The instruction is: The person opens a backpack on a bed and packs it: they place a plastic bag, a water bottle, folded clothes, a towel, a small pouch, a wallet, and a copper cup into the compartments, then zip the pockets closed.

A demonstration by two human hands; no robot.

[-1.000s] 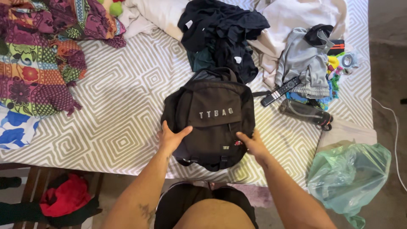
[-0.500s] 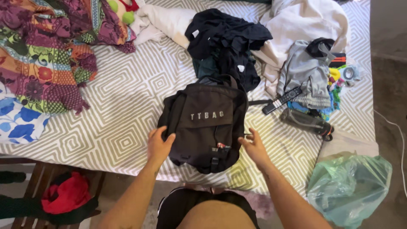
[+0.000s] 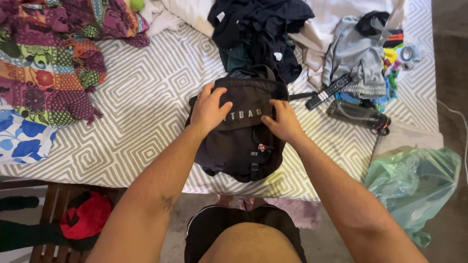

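A: What lies to the left of the backpack (image 3: 241,141)?

B: A colourful patchwork cloth (image 3: 46,63) is heaped far to its left, on the bed (image 3: 141,112), and a white cloth with blue flowers (image 3: 22,139) is just below that heap. Lower, left of the backpack and off the bed, a red cloth (image 3: 85,221) lies on a wooden bench (image 3: 48,214).

A: And the backpack itself?

B: It is black and lies flat in the middle of the bed, near the front edge, on the grey and white zigzag sheet.

A: What do the hands do?

B: The left hand (image 3: 208,111) lies flat, fingers spread, on the upper left part of the backpack. The right hand (image 3: 282,122) presses on the upper right part, fingers bent. They are apart, and neither one is closed around anything.

A: What is behind the backpack?

B: A pile of dark clothes (image 3: 258,29), touching its top edge.

A: And to the right of the backpack?

B: A black remote control (image 3: 329,91) is near it, then a grey garment (image 3: 353,63) behind the remote, and a dark water bottle (image 3: 358,114) lying on its side. Further right and lower, a green plastic bag (image 3: 414,187) hangs by the bed corner.
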